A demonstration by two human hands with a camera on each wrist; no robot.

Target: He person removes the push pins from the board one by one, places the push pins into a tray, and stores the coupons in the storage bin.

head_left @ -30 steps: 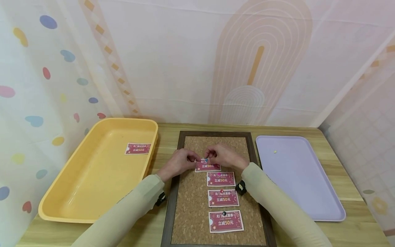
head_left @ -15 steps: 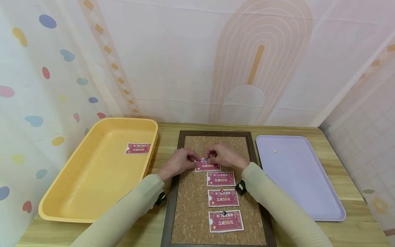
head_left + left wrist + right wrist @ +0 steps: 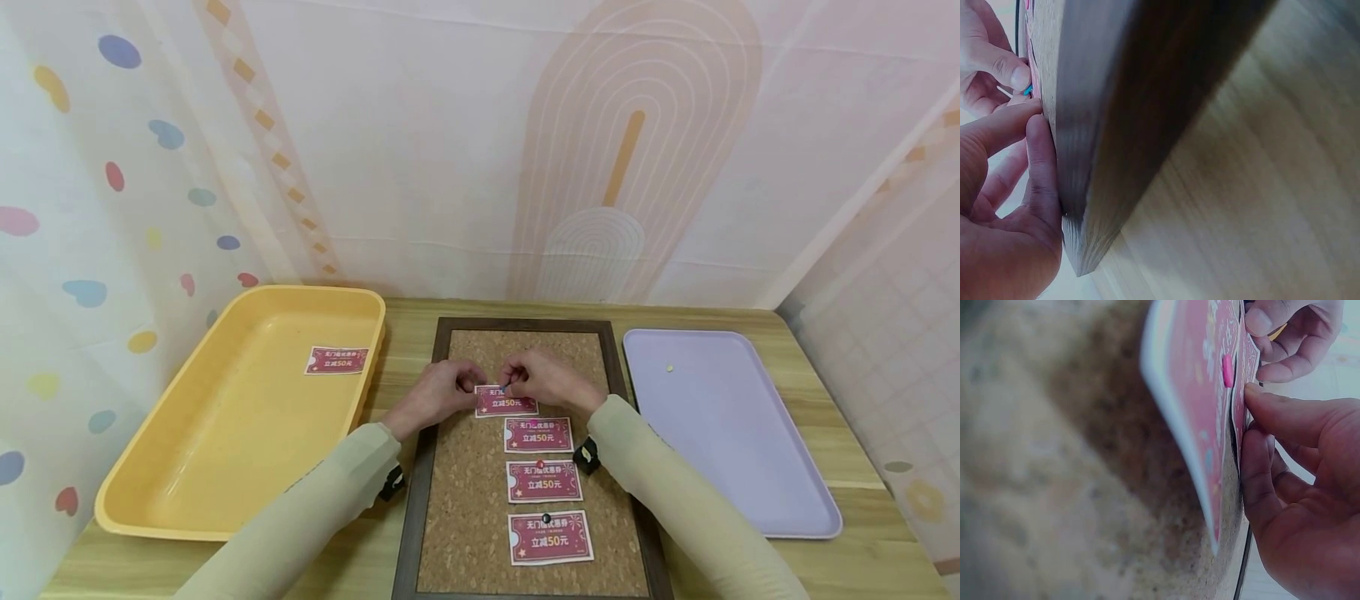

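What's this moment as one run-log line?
left hand: at left edge of top discount coupon | right hand: pinches blue pushpin at same coupon | corkboard: three lower coupons bear pushpins | yellow tray: one coupon

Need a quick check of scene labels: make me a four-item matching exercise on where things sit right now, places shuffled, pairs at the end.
Things:
1. Blue pin
2. Black pin
3. Purple tray
4. Off-board coupon

Places:
A. To the right of the corkboard
B. Inside the yellow tray
C. Pinched by the right hand
D. Near the top edge of the nearest coupon

Pairs: 1-C, 2-D, 3-A, 4-B
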